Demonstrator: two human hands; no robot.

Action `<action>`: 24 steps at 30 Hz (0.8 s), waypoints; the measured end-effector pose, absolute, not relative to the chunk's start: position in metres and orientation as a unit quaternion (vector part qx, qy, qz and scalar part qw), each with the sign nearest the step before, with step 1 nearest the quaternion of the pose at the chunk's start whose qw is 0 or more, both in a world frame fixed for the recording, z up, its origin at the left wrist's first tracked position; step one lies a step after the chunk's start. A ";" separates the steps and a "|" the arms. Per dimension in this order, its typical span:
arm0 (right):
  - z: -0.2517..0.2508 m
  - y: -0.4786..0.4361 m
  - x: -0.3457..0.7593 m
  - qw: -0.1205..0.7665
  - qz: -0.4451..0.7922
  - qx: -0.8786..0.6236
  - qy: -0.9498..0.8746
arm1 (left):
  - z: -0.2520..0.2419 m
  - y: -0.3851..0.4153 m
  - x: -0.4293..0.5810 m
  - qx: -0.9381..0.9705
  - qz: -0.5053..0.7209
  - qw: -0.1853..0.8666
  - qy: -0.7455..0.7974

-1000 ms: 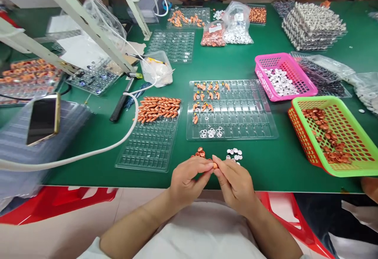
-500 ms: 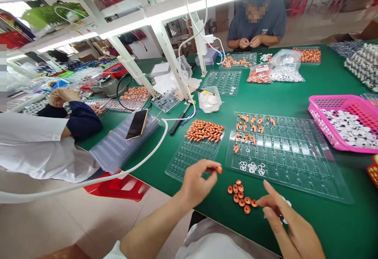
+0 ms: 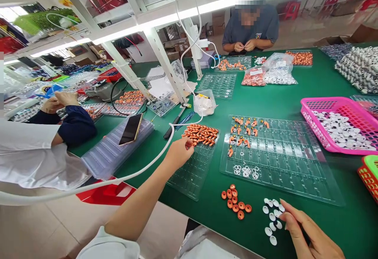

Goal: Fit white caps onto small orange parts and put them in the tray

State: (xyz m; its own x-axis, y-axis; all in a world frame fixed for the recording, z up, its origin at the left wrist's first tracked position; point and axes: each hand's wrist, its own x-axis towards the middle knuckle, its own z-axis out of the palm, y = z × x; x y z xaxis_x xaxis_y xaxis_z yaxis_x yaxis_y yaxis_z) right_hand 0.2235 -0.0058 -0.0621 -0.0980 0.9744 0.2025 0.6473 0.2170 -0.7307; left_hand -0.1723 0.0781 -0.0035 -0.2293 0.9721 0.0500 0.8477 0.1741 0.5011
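My left hand [image 3: 179,153] reaches to the left edge of a heap of glossy orange pieces [image 3: 203,135] on a clear tray [image 3: 189,180]. Its fingers are pinched together over a small orange piece, mostly hidden. At the lower right, my right hand [image 3: 313,231] has thumb and index finger closing around a white oval piece [image 3: 281,208]. Several similar white pieces [image 3: 268,231] lie loose beside those fingertips. Between the hands sits a cluster of orange round cups [image 3: 235,207], touched by neither hand.
A larger clear tray [image 3: 283,152] holds orange bent parts [image 3: 246,131] and white rings [image 3: 246,171]. A pink basket [image 3: 313,123] of white pieces stands right. A white cable [image 3: 147,166] crosses near my left forearm. Co-workers sit left and opposite; a phone [image 3: 130,129] lies on stacked trays.
My left hand has moved left and away from me, carrying a small orange piece to the heap on the tray. My right hand has shifted beside the white pieces and its fingers have closed.
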 end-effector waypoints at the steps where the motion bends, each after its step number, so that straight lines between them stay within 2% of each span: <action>1: -0.063 -0.007 0.224 0.342 0.240 -0.576 -0.703 | -0.004 0.080 -0.171 0.608 0.206 0.143 0.754; 17: -0.054 -0.007 0.216 0.330 0.179 -0.563 -0.736 | -0.013 0.088 -0.169 0.610 0.128 0.113 0.774; 24: -0.051 -0.007 0.216 0.339 0.191 -0.547 -0.741 | -0.014 0.089 -0.164 0.619 0.104 0.080 0.774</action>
